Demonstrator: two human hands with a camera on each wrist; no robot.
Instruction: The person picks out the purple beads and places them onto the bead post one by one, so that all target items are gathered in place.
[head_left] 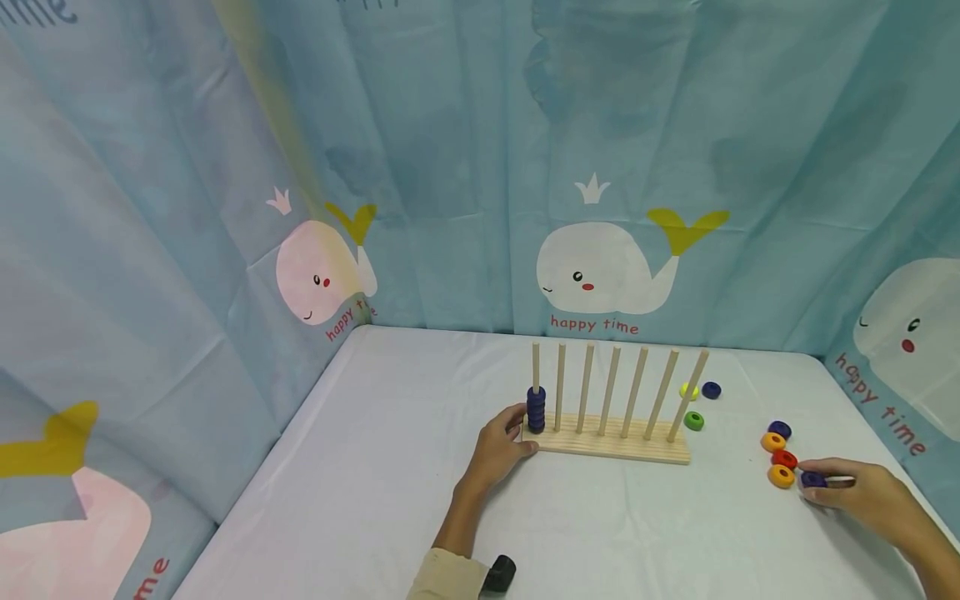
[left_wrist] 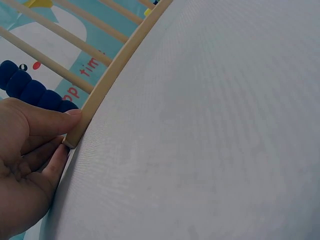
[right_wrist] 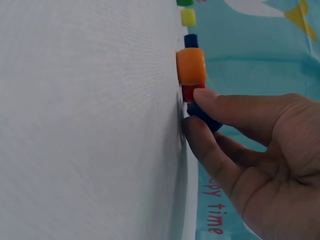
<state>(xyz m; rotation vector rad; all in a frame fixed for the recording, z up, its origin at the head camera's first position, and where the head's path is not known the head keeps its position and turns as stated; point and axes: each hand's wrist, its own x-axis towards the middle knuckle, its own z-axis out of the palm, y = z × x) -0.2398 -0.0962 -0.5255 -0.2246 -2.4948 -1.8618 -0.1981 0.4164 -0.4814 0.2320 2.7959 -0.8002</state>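
Observation:
A wooden peg rack (head_left: pixel 607 447) with several upright pegs stands on the white table. Dark blue beads (head_left: pixel 536 410) are stacked on its leftmost peg. My left hand (head_left: pixel 497 448) grips the left end of the rack's base, with the thumb at the front edge in the left wrist view. Over on the right, my right hand (head_left: pixel 862 492) pinches a dark blue bead (right_wrist: pixel 206 117) between thumb and fingers, close to the tabletop. Just left of that bead lie a red bead (head_left: pixel 784 460), two orange beads (head_left: pixel 781 476) and another blue bead (head_left: pixel 780 429).
Behind the rack's right end lie a yellow bead (head_left: pixel 689 391), a blue bead (head_left: pixel 712 390) and a green bead (head_left: pixel 694 421). A blue curtain (head_left: pixel 465 167) with printed whales hangs around the table (head_left: pixel 360 467). A black object (head_left: pixel 500 573) sits at the left sleeve.

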